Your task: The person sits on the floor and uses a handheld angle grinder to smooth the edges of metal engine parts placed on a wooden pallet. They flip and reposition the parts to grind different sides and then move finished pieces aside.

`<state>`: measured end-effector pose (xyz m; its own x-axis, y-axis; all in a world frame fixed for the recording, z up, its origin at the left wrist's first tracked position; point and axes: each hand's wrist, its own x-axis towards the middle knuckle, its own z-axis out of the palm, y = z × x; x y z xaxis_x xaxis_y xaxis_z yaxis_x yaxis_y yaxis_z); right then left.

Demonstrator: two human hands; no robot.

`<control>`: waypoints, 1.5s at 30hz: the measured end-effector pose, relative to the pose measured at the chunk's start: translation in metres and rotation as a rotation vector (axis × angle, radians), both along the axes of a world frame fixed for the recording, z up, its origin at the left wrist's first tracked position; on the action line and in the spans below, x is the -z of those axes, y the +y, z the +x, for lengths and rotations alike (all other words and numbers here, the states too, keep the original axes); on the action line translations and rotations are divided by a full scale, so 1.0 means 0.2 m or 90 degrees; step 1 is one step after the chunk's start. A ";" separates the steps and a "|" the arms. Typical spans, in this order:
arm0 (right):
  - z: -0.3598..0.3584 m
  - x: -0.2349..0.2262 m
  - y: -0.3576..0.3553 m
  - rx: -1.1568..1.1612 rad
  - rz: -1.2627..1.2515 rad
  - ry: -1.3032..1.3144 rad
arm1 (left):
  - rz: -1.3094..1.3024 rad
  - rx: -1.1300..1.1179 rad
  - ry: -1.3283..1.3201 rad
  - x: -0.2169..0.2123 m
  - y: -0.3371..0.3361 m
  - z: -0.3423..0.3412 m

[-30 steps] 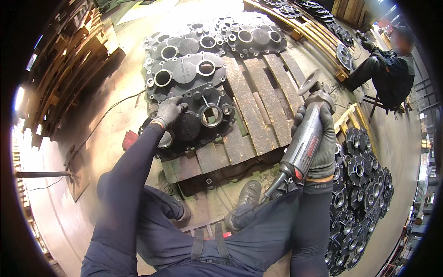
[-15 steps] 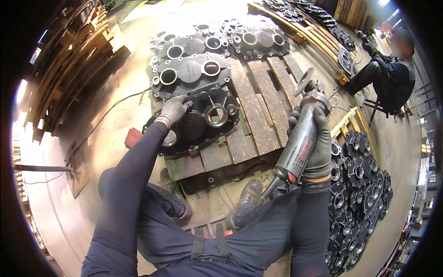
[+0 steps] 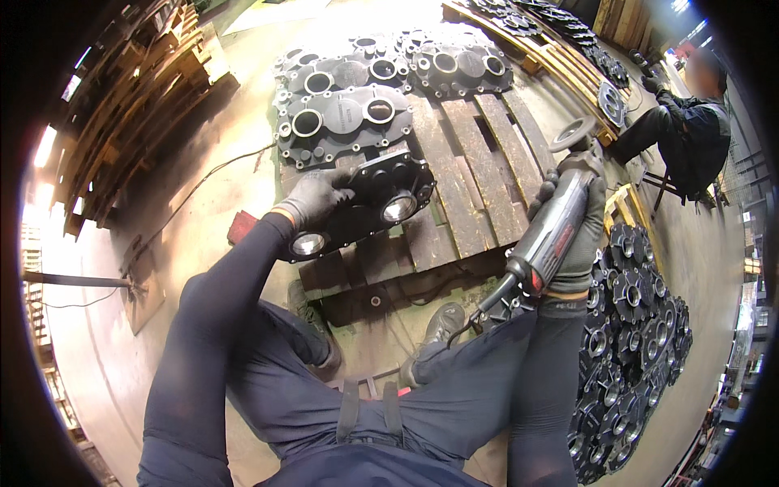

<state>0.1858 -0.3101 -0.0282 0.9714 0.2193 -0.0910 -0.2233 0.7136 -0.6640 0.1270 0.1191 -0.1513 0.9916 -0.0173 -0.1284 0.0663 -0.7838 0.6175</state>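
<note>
My gloved left hand (image 3: 315,197) is closed on the far left part of a black cast housing cover (image 3: 363,217) with two large round bores. The cover stands tilted at the near edge of a wooden pallet (image 3: 454,215), and its far rim is raised. My fingertips partly hide that rim. On the right, my gloved right hand (image 3: 583,264) wraps round the body of a grey angle grinder (image 3: 554,235). The grinder's round disc (image 3: 573,133) points away from me, apart from the cover. Its cord hangs down towards my thigh.
More grey covers (image 3: 345,118) lie on the pallet's far and left parts. Many dark castings (image 3: 629,349) are heaped at the right. Stacked wooden pallets (image 3: 146,105) rise at the left. A seated person (image 3: 690,134) works at the far right. A cable (image 3: 211,172) crosses the floor.
My left hand has tipped the near cover, so its far rim now stands higher. The grinder in my right hand has shifted to the right and its disc has turned.
</note>
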 end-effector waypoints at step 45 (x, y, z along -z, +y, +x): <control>-0.10 0.24 0.41 -0.036 0.006 0.449 | -0.261 -0.046 0.449 0.05 -0.04 0.04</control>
